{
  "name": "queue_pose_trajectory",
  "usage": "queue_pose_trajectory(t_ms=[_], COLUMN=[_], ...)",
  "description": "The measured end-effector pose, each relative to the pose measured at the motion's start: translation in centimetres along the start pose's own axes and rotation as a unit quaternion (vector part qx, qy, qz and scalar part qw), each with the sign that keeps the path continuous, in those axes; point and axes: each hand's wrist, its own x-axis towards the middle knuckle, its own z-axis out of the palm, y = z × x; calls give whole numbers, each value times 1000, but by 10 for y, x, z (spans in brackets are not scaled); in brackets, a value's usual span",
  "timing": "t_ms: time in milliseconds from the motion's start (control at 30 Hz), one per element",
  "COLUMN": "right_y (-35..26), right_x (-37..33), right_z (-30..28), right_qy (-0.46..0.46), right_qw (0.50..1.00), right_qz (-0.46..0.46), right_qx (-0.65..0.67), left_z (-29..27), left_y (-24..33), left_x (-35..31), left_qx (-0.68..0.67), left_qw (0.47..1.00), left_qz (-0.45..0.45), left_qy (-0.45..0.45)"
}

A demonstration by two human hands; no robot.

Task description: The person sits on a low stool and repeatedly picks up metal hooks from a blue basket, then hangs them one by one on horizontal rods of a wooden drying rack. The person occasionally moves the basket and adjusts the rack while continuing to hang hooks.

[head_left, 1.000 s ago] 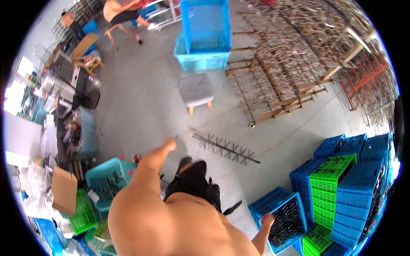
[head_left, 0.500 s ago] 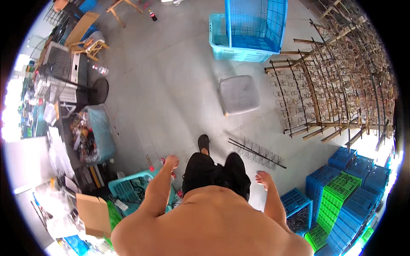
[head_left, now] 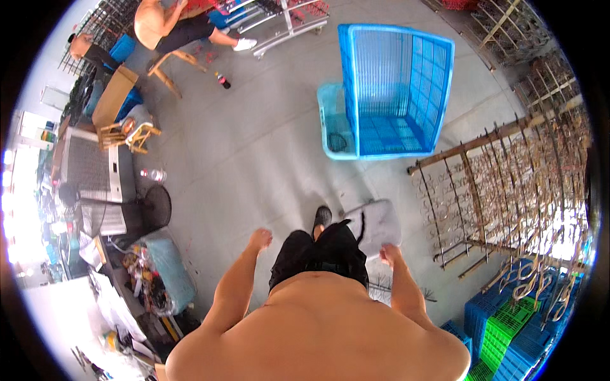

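My left hand (head_left: 260, 239) hangs out in front of my left side, over bare floor, its fingers curled in and nothing visible in them. My right hand (head_left: 390, 254) is lower on the right, also loosely closed with no object showing. It overlaps the edge of a grey cushioned stool (head_left: 380, 219) in view; whether it touches the stool I cannot tell. My black shorts (head_left: 318, 254) and one dark shoe (head_left: 323, 216) show between the hands, and a black cord swings from the shorts.
Ahead, a tall blue plastic crate (head_left: 397, 151) stands with a teal basket (head_left: 330, 120). Hook-covered racks (head_left: 473, 184) line the right, above stacked green crates (head_left: 505, 327). A black fan (head_left: 157, 206) and a plastic-lined bin (head_left: 170, 273) are left. Another person (head_left: 152, 25) sits far left.
I have moved forward: the stool, blue crate and racks are nearer. My right hand has gone from beside the floor to over the stool, its fingers more curled. The seated person has come into view.
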Motion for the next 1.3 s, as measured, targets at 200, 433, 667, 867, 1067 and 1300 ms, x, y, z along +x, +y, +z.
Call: queue_pose_trajectory(t_ms=[200,433,667,867,1067,1300], right_y=[-344,-606,-739,-750,-662,-528], right_x=[-7,-4,75,111,-136,-289], right_z=[57,102,80,54,154,181], right_qy=[79,60,238,126,149,84], right_qw=[924,904,832,722,642,636], right_qz=[-370,-343,-344,-468,-431,-478], right_qx=[-64,246,366,493,617,600], left_z=[-75,-97,-161,-178,-195,-230], left_y=[-38,-153,-195,-195,-178,-147], left_x=[99,284,466,543,624,653], left_qx=[-531,-473,-548,-576,-761,-759], left_qw=[593,681,716,697,552,609], left_qz=[-602,-517,-416,-365,-297,-187], left_qy=[-65,-212,-114,-220,-169,-134])
